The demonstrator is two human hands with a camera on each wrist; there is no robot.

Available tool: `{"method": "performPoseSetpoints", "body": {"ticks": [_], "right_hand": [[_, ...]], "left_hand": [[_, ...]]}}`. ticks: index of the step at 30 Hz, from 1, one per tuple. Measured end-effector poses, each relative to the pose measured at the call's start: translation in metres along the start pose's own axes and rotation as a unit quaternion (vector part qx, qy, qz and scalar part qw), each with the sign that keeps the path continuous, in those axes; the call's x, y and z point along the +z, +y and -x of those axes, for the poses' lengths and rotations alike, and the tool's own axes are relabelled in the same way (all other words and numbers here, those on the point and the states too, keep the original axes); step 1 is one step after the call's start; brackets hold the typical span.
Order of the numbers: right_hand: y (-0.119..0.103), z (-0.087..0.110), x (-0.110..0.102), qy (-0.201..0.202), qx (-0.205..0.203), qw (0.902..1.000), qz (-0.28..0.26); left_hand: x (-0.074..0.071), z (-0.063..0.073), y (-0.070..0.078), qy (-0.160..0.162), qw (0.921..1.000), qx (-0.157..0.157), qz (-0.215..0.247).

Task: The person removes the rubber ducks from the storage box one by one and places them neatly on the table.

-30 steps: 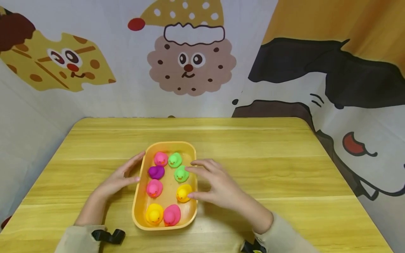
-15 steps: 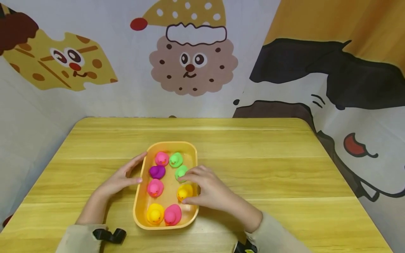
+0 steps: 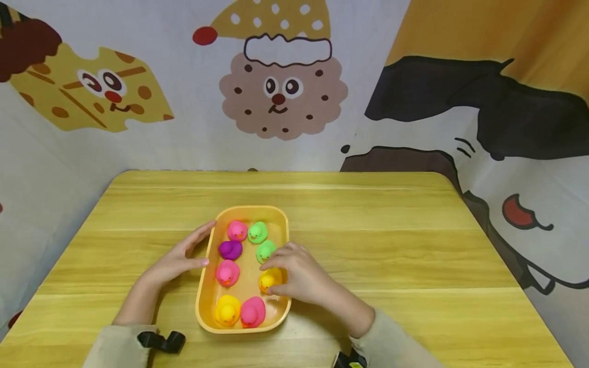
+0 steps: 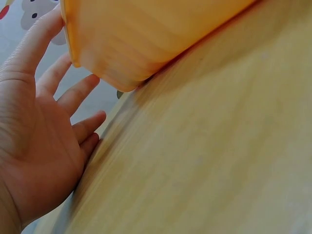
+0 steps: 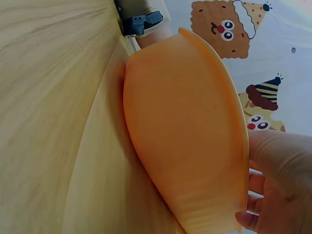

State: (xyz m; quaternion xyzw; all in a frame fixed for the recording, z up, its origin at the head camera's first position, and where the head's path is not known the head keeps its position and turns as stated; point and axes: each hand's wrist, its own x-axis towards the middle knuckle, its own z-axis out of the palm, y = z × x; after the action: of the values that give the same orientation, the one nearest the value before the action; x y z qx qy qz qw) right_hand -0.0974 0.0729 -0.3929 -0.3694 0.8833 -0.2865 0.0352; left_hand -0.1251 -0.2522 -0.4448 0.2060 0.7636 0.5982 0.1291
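An orange-yellow plastic tray (image 3: 202, 299) sits on the table with several toy ducks in it. My left hand (image 3: 177, 259) is at the tray's left side, fingers spread, with fingertips and thumb right at the rim. In the left wrist view that hand's palm (image 4: 44, 151) shows beside the tray wall (image 4: 131, 39). My right hand (image 3: 306, 276) reaches over the right rim, thumb and fingers on either side of a yellow duck (image 3: 269, 280). Just beyond those fingers is a green duck (image 3: 265, 251). The tray wall hides the right fingertips in the right wrist view.
Another green duck (image 3: 257, 232), pink ducks (image 3: 237, 230), a purple duck (image 3: 231, 250) and a second yellow duck (image 3: 227, 310) stand around the tray's inside. The wooden table (image 3: 391, 230) meets a cartoon-printed cloth (image 3: 184, 148) behind and at the sides.
My right hand has come left and slightly down over the rim, its thumb and fingers drawing in round the yellow duck. The left hand stays at the tray's left side.
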Motion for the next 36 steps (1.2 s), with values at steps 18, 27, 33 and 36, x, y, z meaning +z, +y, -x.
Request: {"method": "performPoseSetpoints", "body": {"ticks": [18,27,33,36], "right_hand": [[-0.0049,-0.0067,0.0033,-0.013,0.026,0.9995,0.013],[-0.0050,-0.0088,0.0032,-0.015,0.036,0.9992,0.009],[-0.0022,-0.0094,0.0031,-0.019,0.026,0.9995,-0.008],[-0.0011,-0.0094,0.0018,-0.019,0.017,0.9994,-0.022]], "left_hand": [[0.0004,0.0014,0.0015,0.000,0.9999,-0.006,0.008],[0.0000,-0.0002,0.0001,0.000,1.0000,-0.007,0.002],[-0.0020,-0.0010,-0.0019,-0.004,1.0000,-0.003,0.000],[-0.0022,-0.0007,-0.0018,-0.005,1.0000,-0.003,-0.001]]}}
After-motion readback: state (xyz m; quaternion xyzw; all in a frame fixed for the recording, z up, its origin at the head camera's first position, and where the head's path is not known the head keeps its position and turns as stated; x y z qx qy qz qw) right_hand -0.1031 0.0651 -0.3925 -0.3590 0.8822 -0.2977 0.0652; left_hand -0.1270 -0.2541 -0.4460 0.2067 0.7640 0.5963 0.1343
